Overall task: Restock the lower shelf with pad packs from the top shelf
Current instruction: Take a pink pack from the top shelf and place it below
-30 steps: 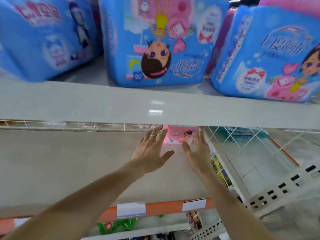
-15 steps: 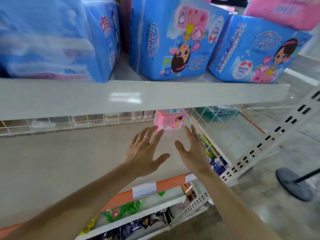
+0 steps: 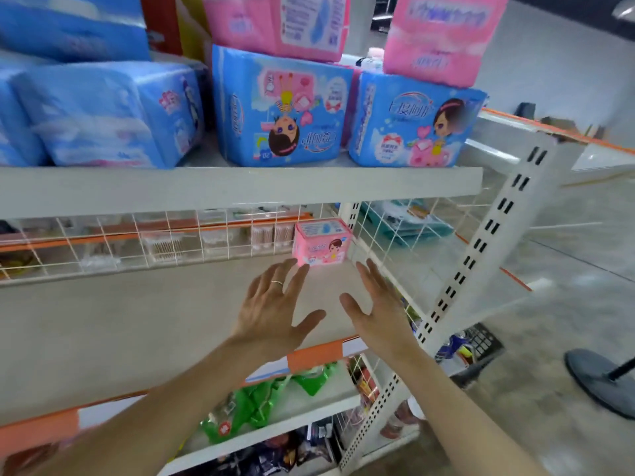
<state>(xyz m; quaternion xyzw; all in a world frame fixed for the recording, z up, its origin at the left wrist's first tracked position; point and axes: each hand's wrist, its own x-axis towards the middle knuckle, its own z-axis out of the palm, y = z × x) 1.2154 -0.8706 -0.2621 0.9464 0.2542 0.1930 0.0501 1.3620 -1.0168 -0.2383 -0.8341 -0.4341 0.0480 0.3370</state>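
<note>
Since a second ago both hands have drawn back from the small pink plastic pad pack [image 3: 321, 242], which stands in the far right corner of the beige lower shelf [image 3: 137, 321]. The left hand [image 3: 271, 310] and right hand [image 3: 378, 314] hover apart, fingers spread, empty. The large pink packs [image 3: 275, 25] stacked on the blue plastic pad packs [image 3: 281, 108] are cut off above.

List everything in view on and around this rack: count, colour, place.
blue packs: at least four, blue, top shelf
large pink packs: two, pink, stacked on the blue packs
small pink pack: one, pink, back right corner of lower shelf
clear boxes: several, clear, behind the back mesh
green packets: several, green, shelf below
stand base: one, dark grey, floor at right
left hand: one, open and empty, above lower shelf
right hand: one, open and empty, above lower shelf
</note>
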